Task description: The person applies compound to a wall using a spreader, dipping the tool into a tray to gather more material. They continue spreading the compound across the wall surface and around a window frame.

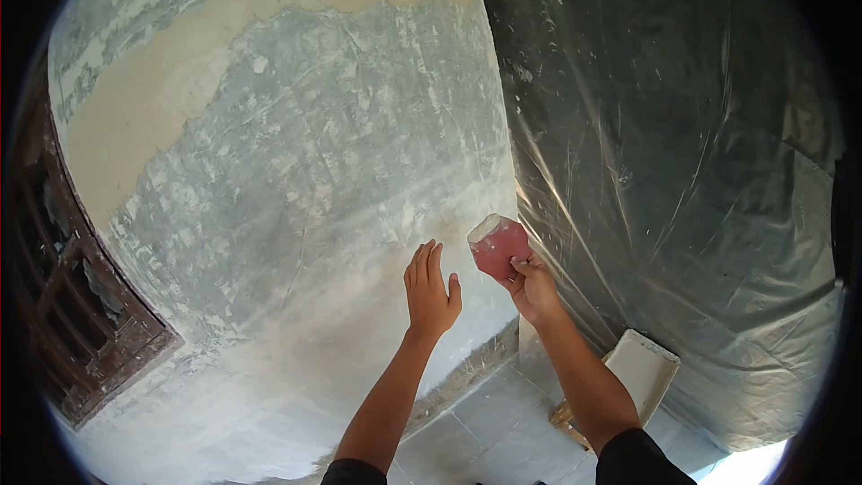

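My right hand grips a flat red putty spreader, thumb on its face and fingers behind. Whitish putty clings to the spreader's top left edge. To its left, my left hand is raised with fingers stretched and thumb apart, holding nothing. Both hands are in front of a patchy grey and white wall. A smooth beige band of filler curves across the upper part of that wall.
Dark plastic sheeting hangs along the right side. Below it, a pale rectangular tray stands over the grey tiled floor, partly behind my right forearm. A brown window frame borders the wall at left.
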{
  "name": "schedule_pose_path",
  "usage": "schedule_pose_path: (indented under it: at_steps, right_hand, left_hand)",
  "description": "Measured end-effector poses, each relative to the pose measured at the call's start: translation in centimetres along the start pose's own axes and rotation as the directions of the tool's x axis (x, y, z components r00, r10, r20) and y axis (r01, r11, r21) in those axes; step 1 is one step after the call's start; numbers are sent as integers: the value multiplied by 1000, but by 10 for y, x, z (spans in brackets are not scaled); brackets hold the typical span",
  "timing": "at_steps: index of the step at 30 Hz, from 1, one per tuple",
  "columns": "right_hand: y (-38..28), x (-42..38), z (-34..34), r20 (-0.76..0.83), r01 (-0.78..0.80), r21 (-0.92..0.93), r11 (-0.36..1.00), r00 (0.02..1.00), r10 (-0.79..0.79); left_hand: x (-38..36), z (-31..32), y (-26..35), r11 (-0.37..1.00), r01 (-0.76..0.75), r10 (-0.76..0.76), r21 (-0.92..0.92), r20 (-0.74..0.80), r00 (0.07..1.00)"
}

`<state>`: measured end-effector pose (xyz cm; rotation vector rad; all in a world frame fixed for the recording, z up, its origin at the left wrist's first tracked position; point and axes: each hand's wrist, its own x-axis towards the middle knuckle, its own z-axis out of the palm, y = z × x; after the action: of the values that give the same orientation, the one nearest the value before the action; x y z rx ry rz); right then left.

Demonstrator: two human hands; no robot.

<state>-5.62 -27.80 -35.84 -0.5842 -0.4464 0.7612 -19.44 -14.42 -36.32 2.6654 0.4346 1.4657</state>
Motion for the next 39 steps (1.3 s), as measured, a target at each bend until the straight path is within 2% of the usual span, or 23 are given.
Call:
schedule_pose_path:
  at_steps: [6, 11, 13, 19, 23, 25, 26, 28, 29, 31, 32, 34, 35, 37, 38, 39]
  right_hand:
    - [24, 25, 101, 148, 58, -12, 998, 987, -56]
    - [19, 46, 180, 273, 97, -23, 995, 958, -87]
    - [16, 57, 207, 358, 164, -18, 986, 922, -147]
    - [-2, 91, 273, 455, 256, -100, 961, 871, -185]
    - [-16, 114, 305, 529, 297, -64, 953, 820, -220]
    - [-23, 122, 319, 540, 460, -121, 880, 774, -330]
    - [-25, 129, 326, 550, 456, -115, 883, 769, -326]
    - [-28, 141, 339, 578, 744, -189, 641, 612, -540]
    - [-34, 138, 345, 580, 745, -182, 642, 608, -541]
    - [-48, 123, 357, 643, 866, -327, 379, 498, -582]
    - [-45, 128, 362, 641, 868, -323, 378, 494, -587]
    - [-35, 145, 373, 703, 977, -211, 33, 175, -689]
    - [-30, 152, 378, 700, 978, -205, 26, 165, -695]
    - [-17, 163, 385, 730, 919, -200, -341, -92, -677]
    - [-10, 167, 387, 727, 919, -198, -340, -95, -680]
    - [-3, 171, 387, 755, 869, -227, -440, -128, -643]
  left_hand:
    - [37, -98, -49, 982, -55, 79, 178, -134, 988]
    - [72, -161, -77, 938, -92, 159, 333, -179, 971]
    - [86, -181, -86, 921, -92, 179, 379, -200, 963]
    - [130, -221, -103, 855, -92, 254, 511, -256, 933]
    - [161, -236, -107, 795, -95, 311, 600, -268, 912]
    - [176, -243, -109, 767, -85, 334, 636, -282, 899]
    - [182, -247, -110, 747, -80, 352, 660, -290, 890]
    - [194, -256, -112, 722, -91, 375, 686, -278, 884]
    - [201, -261, -114, 702, -109, 401, 703, -264, 877]
    - [216, -273, -120, 664, -125, 445, 737, -254, 859]
    - [222, -277, -123, 626, -143, 485, 766, -239, 841]
    - [228, -279, -128, 633, -147, 507, 760, -263, 821]
    - [232, -280, -131, 644, -144, 522, 751, -294, 801]
    - [227, -279, -136, 635, -180, 563, 752, -291, 773]
    - [225, -279, -138, 628, -212, 594, 749, -286, 752]
    - [225, -280, -139, 624, -211, 596, 752, -284, 752]
